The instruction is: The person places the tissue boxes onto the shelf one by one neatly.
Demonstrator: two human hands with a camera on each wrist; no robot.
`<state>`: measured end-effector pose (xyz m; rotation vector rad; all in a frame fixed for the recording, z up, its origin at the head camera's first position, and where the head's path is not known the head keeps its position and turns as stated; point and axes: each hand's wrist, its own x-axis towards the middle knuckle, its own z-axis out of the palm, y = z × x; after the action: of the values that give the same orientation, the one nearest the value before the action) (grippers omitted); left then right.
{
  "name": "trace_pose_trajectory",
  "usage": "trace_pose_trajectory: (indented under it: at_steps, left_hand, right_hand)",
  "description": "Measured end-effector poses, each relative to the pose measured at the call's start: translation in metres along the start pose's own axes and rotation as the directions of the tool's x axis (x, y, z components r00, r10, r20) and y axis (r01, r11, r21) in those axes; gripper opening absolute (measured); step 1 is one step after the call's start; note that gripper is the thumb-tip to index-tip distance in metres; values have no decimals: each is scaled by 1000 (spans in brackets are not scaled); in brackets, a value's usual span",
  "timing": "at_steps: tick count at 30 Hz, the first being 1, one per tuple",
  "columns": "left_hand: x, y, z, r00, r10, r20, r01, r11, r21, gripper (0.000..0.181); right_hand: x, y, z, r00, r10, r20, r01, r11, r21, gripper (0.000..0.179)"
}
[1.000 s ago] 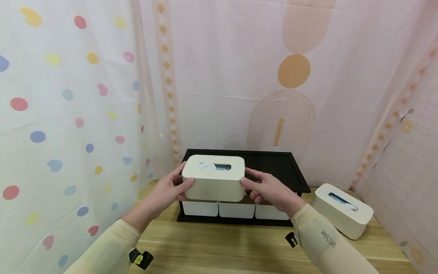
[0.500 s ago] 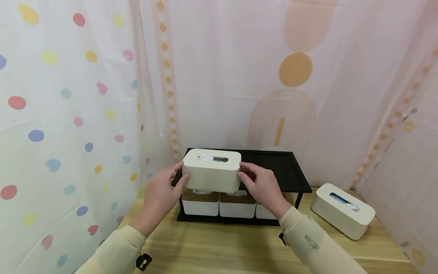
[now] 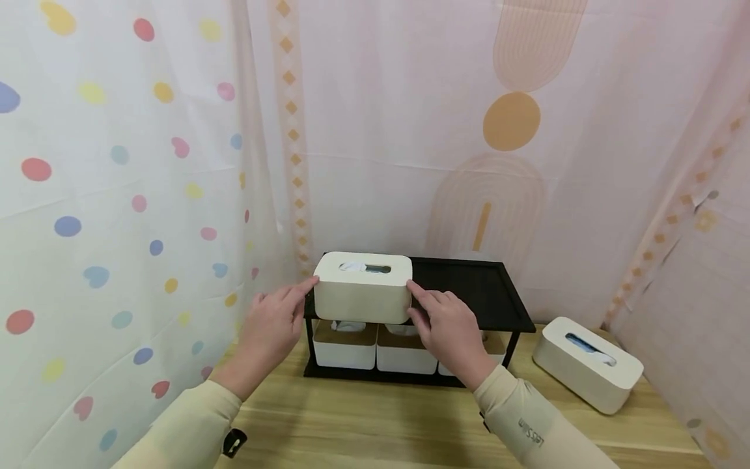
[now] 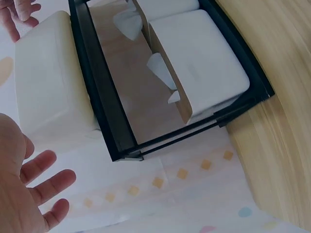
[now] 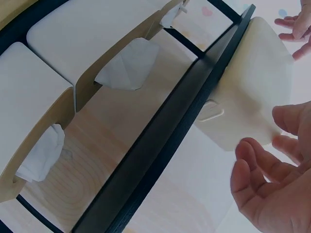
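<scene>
A cream tissue box, with a slot in its top showing white tissue, sits on the left end of the black rack's upper shelf. In the head view my left hand has its index fingertip at the box's left front corner. The left wrist view shows that hand's other fingers loosely spread below the box. My right hand touches the right front corner with an extended index finger, its thumb close by. The right wrist view shows the box's underside overhanging the shelf edge.
Several white tissue boxes with brown tops, one of them the left box, stand on the rack's lower level. Another cream tissue box lies on the wooden table to the right. Patterned curtains surround the back and sides.
The cream box has moved back and up in the head view onto the shelf's left end. Both hands have loosened from gripping its sides to fingertip contact at its corners.
</scene>
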<state>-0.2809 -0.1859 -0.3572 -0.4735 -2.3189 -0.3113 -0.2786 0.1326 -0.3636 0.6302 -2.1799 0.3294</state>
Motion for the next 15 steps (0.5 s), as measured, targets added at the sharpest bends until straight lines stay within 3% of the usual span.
trace_pose_trajectory:
  at_steps: [8, 15]
  left_hand:
    - [5, -4, -4, 988, -57, 147, 58, 998, 2, 47]
    - [8, -4, -4, 961, -110, 255, 110, 994, 11, 76]
  right_hand:
    - [6, 1, 3, 983, 62, 170, -72, 996, 52, 71]
    - [15, 1, 4, 911, 141, 388, -191, 977, 95, 93]
